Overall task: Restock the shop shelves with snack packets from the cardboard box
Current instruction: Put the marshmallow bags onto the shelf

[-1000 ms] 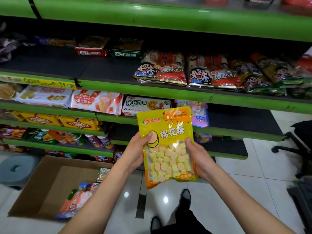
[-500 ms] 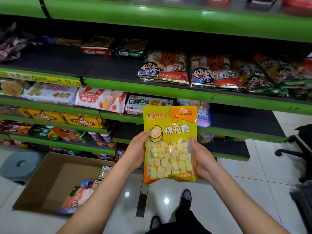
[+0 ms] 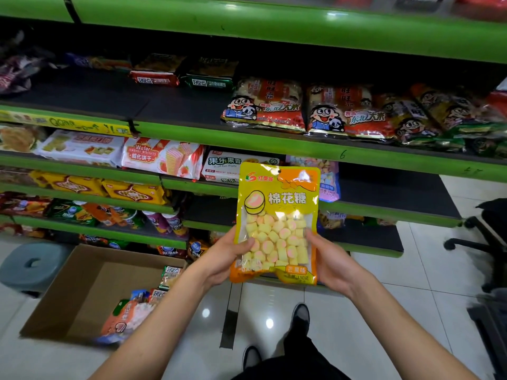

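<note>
Both hands hold one yellow marshmallow packet [image 3: 277, 223] upright by its lower edges, label facing out, likely to match it to the shelves. Left hand [image 3: 227, 256] grip pinches at 8 o'clock, right hand [image 3: 329, 263] at 4. The cardboard box [image 3: 90, 286] sits at 8 o'clock.

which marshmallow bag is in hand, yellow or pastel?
The yellow marshmallow bag, upright, with the left hand and right hand gripping its lower edges. The pastel marshmallow bag lies on the shelf behind, untouched.

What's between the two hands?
The yellow marshmallow bag, upright, held by the left hand and right hand at its lower edges, in the head view.
</note>
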Demonstrator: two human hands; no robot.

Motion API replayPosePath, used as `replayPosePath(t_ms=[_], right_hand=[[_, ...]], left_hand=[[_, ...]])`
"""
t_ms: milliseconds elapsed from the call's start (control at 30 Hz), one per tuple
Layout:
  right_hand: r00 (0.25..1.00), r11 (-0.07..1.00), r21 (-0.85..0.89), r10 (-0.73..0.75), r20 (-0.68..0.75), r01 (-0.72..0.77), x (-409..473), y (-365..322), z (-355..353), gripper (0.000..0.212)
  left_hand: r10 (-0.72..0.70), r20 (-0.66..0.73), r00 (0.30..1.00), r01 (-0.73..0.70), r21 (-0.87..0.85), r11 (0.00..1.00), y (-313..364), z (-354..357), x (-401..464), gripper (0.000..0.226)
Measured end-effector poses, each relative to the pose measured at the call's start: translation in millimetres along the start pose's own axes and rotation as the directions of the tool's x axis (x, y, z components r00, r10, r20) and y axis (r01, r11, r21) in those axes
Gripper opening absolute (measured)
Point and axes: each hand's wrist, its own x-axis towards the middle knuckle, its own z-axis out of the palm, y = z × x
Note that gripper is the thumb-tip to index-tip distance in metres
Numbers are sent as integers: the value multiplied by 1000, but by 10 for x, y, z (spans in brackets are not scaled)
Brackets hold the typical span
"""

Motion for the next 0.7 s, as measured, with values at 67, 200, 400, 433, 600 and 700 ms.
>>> replayPosePath(t_ms=[67,200,400,433,600,700], right_hand=[[1000,1000,-23,0,-13,0,-29,88,-12,43],[999,998,-56,-32,-42,30,-55,131,-15,42],[999,995,-94,-40,-18,39,-96,54,0,36],[999,995,-95,-44,-9,43,-107,44,0,36],[997,994,-86,-69,26,71,-131,44,-3,39],[996,991,-98,-89,27,91,-155,66,25,42]], left_hand=[[17,3,1000,-16,-22,1000,15,-15,-23,47],[38,29,999,-37,-32,999,53,21,-66,48],[33,49,998,-31,-34,999,90,77,-122,46],[34,52,998,-32,-30,999,91,85,-123,44],[60,45,997,-59,-17,998,86,100,-141,53],[95,42,995,-94,-23,995,60,90,-146,51]])
